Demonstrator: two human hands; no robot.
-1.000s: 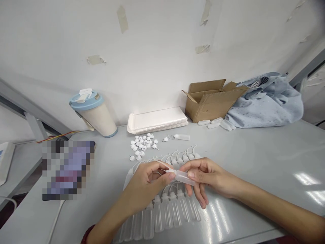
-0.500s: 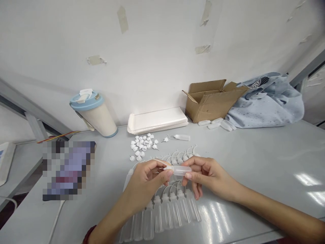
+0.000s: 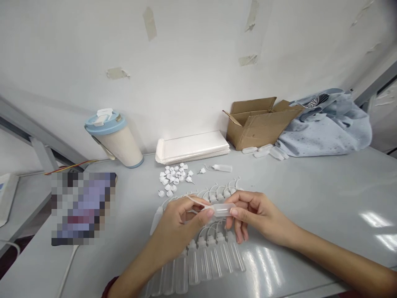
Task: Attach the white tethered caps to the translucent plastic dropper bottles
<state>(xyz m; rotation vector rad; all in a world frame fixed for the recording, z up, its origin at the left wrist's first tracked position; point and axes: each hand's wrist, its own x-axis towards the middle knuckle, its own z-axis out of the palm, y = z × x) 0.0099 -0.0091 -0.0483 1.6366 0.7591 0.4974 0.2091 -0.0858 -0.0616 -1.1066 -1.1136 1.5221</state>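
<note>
A small translucent squeeze bottle lies level between my two hands. My left hand pinches its neck end with thumb and forefinger, so the tip is mostly hidden. A thin cap strap runs from the neck over the left fingers. At the bottle's base, the thumb and forefinger of my right hand are closed on it, the other fingers curled loosely below. Under and around the hands lie rows of similar strapped bottles. Behind them sits a pile of white needle-tip caps, beside a single bottle.
A blurred phone-like device with a cable lies left, near a lidded tumbler. Along the wall are stacked white envelopes, an open cardboard box, a few loose bottles and a light blue cloth bag.
My left thumb and forefinger have closed further over the bottle's neck, covering the white tip that showed before. The bottle has shifted very slightly right.
</note>
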